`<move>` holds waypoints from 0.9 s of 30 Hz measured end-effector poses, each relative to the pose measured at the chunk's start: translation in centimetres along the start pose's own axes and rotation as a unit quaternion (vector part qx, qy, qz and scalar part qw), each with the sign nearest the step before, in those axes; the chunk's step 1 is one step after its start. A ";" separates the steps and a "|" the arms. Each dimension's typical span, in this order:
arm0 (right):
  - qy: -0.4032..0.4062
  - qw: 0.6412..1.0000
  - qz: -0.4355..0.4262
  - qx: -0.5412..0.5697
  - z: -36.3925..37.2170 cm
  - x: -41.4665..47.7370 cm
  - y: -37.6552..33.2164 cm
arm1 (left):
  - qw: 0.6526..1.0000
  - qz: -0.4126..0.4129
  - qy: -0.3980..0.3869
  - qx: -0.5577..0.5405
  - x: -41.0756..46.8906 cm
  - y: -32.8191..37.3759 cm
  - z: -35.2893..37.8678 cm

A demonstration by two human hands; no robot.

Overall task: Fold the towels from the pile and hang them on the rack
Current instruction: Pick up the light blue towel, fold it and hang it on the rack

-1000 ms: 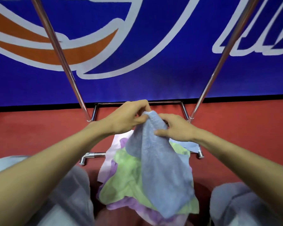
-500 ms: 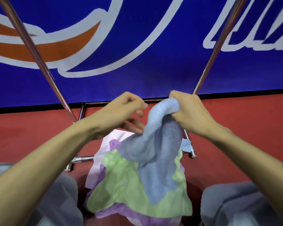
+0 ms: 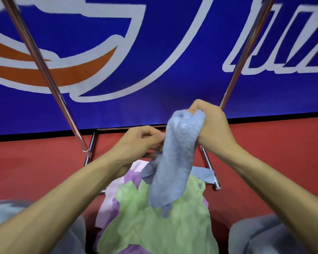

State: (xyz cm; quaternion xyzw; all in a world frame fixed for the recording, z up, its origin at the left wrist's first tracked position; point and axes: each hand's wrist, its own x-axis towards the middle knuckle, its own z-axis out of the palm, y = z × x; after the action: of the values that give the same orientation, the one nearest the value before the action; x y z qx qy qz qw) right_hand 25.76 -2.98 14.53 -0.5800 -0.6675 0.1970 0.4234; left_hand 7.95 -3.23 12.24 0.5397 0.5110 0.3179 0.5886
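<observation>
Closest in, grey-clad knees (image 3: 268, 237) are framing the pile (image 3: 173, 237) — a green towel (image 3: 145, 217) is lying on top, with a purple towel (image 3: 116, 209) and a pink towel (image 3: 113, 187) spreading out beneath it. Over the pile a blue towel (image 3: 174, 162) is hanging bunched and lengthwise. The right hand (image 3: 211, 125) is gripping its top in a closed fist, while the left hand (image 3: 138, 143), lower, is pinching its left edge with curled fingers. Behind them the rack (image 3: 50, 79) is standing on the red floor (image 3: 273, 153) — its chrome poles are rising before a blue banner (image 3: 154, 61).
</observation>
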 end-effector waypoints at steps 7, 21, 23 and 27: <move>-0.035 0.996 -0.004 0.088 0.6 -0.4 0.2 | 0.999 0.010 -0.021 0.043 0.3 -0.2 0.3; -0.172 0.983 0.046 0.053 -0.6 -0.1 2.2 | 0.978 0.104 0.179 0.008 1.2 -0.2 -0.8; -0.222 0.970 0.082 0.061 -0.7 -0.3 2.6 | 0.974 0.139 0.176 0.012 1.0 0.2 -0.6; -0.272 0.944 0.136 0.128 -0.5 -0.6 2.3 | 0.973 0.178 0.148 0.012 0.8 0.7 0.1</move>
State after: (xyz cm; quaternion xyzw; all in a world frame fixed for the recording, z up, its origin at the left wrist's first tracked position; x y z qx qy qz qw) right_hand 27.52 -3.09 12.87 -0.5311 -0.6409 0.4865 0.2655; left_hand 8.35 -2.40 12.73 0.5756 0.4922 0.4878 0.4341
